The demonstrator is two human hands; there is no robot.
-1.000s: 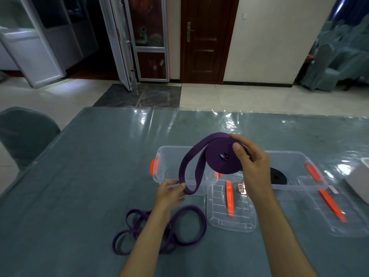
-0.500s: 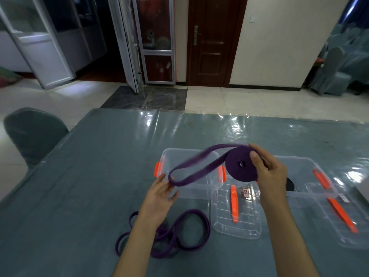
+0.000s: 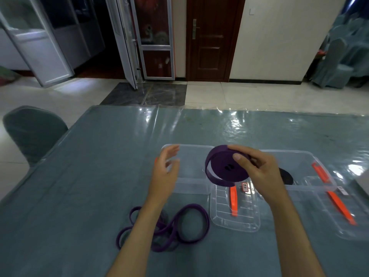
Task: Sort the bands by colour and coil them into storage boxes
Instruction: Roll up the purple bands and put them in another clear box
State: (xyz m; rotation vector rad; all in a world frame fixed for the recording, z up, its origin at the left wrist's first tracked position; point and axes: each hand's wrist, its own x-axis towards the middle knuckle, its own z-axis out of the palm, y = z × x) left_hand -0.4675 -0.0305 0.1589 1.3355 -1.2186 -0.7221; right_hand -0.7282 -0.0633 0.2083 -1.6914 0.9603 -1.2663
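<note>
My right hand [image 3: 257,168] grips a coiled purple band [image 3: 223,168], thumb on its face, above the gap between two clear storage boxes. Its last turn hangs a little loose at the left. My left hand [image 3: 165,168] hovers with fingers spread over the left box [image 3: 191,182], holding nothing; it looks blurred. The left box appears to hold no band. A black coiled band [image 3: 287,176] lies inside the right box [image 3: 311,168]. Loose purple bands [image 3: 179,226] lie tangled on the table near my left forearm.
Two clear lids with orange clips lie on the teal table [image 3: 79,186]: one [image 3: 235,210] in front of the boxes, one [image 3: 343,212] at the right. A covered chair [image 3: 34,132] stands at the table's left edge.
The long loose loop of the purple band has been wound onto the coil. My left hand has let go of the band and now hovers open.
</note>
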